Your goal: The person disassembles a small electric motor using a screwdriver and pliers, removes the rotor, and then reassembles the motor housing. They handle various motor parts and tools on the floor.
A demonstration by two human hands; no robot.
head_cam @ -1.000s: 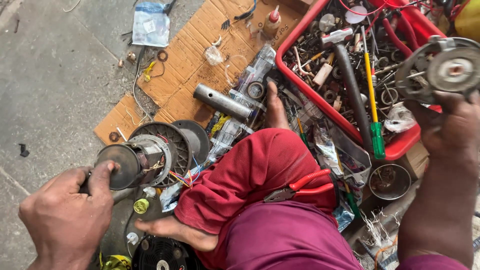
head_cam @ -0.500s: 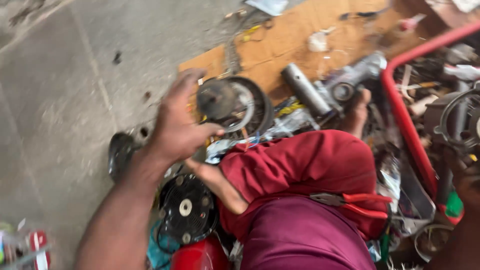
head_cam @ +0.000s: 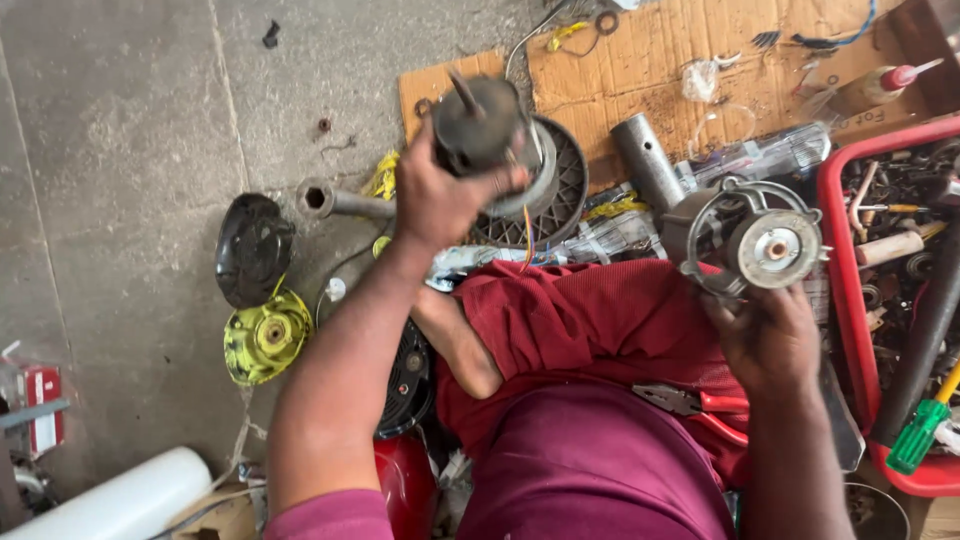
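the dark motor part (head_cam: 478, 125) is in the upper middle of the frame. it is round, dusty and grey-brown, with a thin rod sticking up from its top. thin orange and yellow wires hang down under it. the left hand (head_cam: 440, 195) is wrapped tight around it from below, fingers curled shut on it, and holds it up above a round black grille (head_cam: 560, 190) that lies on the ground.

the other motor part (head_cam: 755, 240) is to the right of the middle. it is grey metal, with a ring-shaped frame around it and a shiny round disc facing up. the middle of the disc looks pinkish. the right hand (head_cam: 765, 340) grips it from underneath, fingers closed around its bottom.

between the two arms are the person's folded legs in dark red cloth (head_cam: 590, 330), with a bare foot (head_cam: 455, 345) poking out on the left. red-handled pliers (head_cam: 700, 405) rest on the lap.

on the far right edge is a red crate (head_cam: 835, 260) full of tools, and a green-handled screwdriver (head_cam: 920, 435) pokes out at the lower right. a metal tube (head_cam: 648, 165) lies on brown cardboard (head_cam: 650, 60) at the top. on the left of the frame, on the grey floor, are a black cap (head_cam: 252, 250) and a yellow round piece (head_cam: 265, 338) just below it.
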